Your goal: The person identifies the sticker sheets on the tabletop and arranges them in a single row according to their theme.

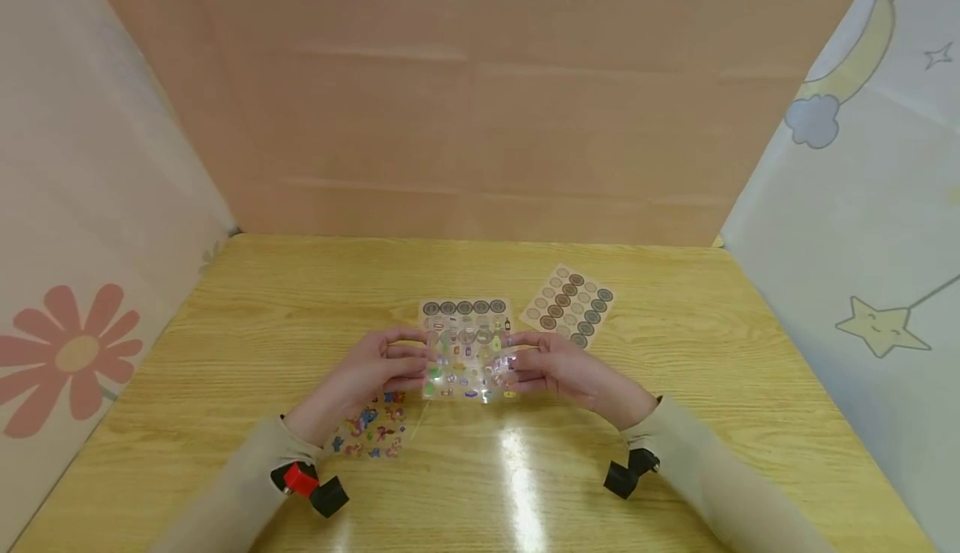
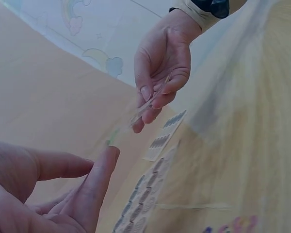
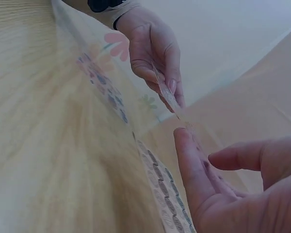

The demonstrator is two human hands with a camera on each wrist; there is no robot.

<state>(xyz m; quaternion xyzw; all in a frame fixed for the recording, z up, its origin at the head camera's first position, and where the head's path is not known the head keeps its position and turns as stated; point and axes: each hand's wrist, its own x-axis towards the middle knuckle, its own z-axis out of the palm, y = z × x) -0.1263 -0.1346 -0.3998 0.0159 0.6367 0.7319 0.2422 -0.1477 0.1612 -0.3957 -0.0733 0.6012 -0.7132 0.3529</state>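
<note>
A clear sticker sheet [image 1: 468, 365] with small colourful pictures is held up above the table between both hands. My left hand [image 1: 386, 361] pinches its left edge between thumb and fingers. On the opposite edge, my right hand [image 1: 551, 363] pinches it the same way; the right wrist view shows the sheet [image 3: 169, 97] nearly edge-on. Beneath and behind it lies a sheet of round dark stickers [image 1: 465, 307], partly seen through the clear one. Under the left wrist, another sheet with bright cartoon figures [image 1: 375, 432] lies on the table, partly covered by the hand.
A second sheet of round stickers [image 1: 570, 304] lies tilted on the wooden table [image 1: 660, 319], behind the right hand. A plain pinkish-brown panel [image 1: 480, 119] rises at the back, and patterned pale panels stand at the left and right. Light glares on the table's front.
</note>
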